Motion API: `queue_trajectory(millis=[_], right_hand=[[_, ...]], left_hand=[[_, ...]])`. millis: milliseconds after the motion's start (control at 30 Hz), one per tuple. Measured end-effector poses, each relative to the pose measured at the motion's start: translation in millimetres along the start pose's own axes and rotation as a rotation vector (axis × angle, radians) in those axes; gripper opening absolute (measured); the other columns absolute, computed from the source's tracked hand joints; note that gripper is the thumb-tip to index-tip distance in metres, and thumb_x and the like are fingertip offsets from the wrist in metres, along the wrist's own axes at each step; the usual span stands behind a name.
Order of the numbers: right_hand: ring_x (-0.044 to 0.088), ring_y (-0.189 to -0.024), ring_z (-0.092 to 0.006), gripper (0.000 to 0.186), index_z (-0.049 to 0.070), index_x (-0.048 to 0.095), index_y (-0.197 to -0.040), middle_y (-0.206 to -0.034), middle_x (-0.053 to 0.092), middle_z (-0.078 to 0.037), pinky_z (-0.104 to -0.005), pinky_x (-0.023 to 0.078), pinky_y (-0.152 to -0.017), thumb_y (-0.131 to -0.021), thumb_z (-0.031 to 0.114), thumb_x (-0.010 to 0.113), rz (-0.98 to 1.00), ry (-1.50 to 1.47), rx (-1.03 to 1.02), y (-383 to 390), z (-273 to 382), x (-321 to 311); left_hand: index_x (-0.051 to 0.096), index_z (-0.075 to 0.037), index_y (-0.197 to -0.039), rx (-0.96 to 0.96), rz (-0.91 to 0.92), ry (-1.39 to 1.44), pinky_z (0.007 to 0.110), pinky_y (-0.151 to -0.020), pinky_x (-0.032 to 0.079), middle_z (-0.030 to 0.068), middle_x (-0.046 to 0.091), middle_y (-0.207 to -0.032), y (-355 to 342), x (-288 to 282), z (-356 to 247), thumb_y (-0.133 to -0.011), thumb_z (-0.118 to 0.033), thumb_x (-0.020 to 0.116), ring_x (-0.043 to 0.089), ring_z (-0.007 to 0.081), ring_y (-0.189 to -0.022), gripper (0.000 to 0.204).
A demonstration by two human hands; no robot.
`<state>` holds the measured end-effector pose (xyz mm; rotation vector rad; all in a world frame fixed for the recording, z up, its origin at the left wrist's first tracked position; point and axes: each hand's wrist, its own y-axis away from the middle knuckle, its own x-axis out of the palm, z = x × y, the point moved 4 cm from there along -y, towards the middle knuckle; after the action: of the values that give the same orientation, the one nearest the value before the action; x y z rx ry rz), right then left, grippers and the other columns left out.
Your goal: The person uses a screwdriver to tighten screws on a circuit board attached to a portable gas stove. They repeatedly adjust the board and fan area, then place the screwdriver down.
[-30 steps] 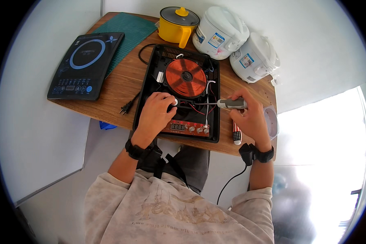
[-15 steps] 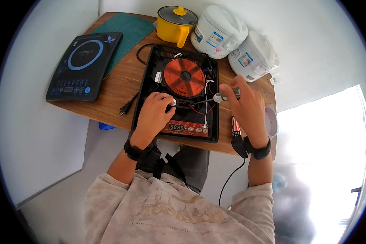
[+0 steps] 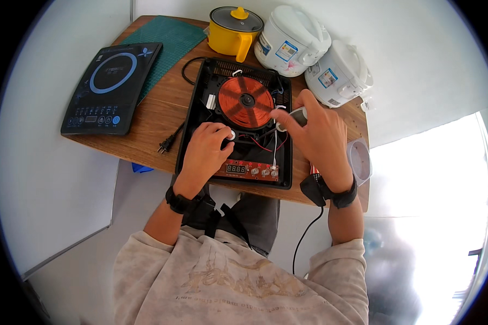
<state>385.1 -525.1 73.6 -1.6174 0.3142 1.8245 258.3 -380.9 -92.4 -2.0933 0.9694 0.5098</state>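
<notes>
An opened black induction cooker body [image 3: 199, 103] lies before me, with a copper coil disc [image 3: 234, 103], wires and a red control board [image 3: 245, 169]. My left hand [image 3: 203, 151] is closed at a small white round part [image 3: 231, 135] below the coil, fingers curled onto it. My right hand [image 3: 322, 141] grips a grey-handled screwdriver [image 3: 298, 115] over the body's right side, beside the coil. I cannot make out where the screwdriver's tip is.
An intact black cooktop [image 3: 108, 89] sits left, overlapping a green mat [image 3: 160, 38]. A yellow pot [image 3: 228, 40] and two white rice cookers [image 3: 290, 46] [image 3: 333, 81] stand behind. A plug [image 3: 165, 144] lies left; a clear container [image 3: 360, 160] sits at the wooden desk's [image 3: 157, 114] right edge.
My right hand has shifted up and left with the screwdriver, tilting its handle upward and covering more of the shaft. My left hand stays nearly still on the white part.
</notes>
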Motion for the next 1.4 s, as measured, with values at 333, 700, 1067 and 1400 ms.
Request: queue_trajectory(millis=[333,700,1067,1400], right_hand=[[0.068,-0.068,-0.0368,0.031,0.006,0.052,-0.103,-0.071,0.065,-0.017,-0.045,0.05,-0.063,-0.09,0.021,0.076,-0.006,-0.319,-0.055,-6,-26,4],[0.071,-0.079,-0.0268,0.029,0.004,0.051,-0.11,-0.088,0.068,-0.014,-0.0358,0.056,-0.074,-0.089,0.005,0.072,0.123,-0.47,-0.159,1,-12,1],[0.066,-0.074,-0.0343,0.031,0.007,0.06,-0.109,-0.087,0.069,-0.013,-0.0406,0.051,-0.065,-0.093,0.027,0.077,0.008,-0.264,-0.206,10,-8,-2],[0.071,-0.067,-0.0304,0.027,0.007,0.061,-0.106,-0.08,0.07,-0.013,-0.0374,0.055,-0.063,-0.091,0.02,0.079,-0.06,-0.318,-0.126,32,-16,8]], left_hand=[[0.069,-0.006,-0.095,-0.023,-0.002,-0.009,0.042,-0.095,0.053,0.0063,0.069,-0.104,0,1,-1,-0.08,-0.009,0.079,0.064,0.0292,-0.108,0.018],[0.069,-0.007,-0.096,-0.016,-0.001,-0.002,0.042,-0.094,0.052,0.0059,0.069,-0.103,-1,0,-2,-0.08,-0.009,0.079,0.063,0.0291,-0.108,0.019],[0.069,-0.007,-0.095,-0.018,-0.009,0.001,0.042,-0.095,0.052,0.0054,0.069,-0.104,1,0,0,-0.08,-0.009,0.079,0.063,0.0289,-0.108,0.018],[0.069,-0.007,-0.095,-0.022,0.004,0.02,0.042,-0.096,0.052,0.0057,0.069,-0.104,-1,-1,-1,-0.08,-0.009,0.078,0.063,0.0293,-0.109,0.018]])
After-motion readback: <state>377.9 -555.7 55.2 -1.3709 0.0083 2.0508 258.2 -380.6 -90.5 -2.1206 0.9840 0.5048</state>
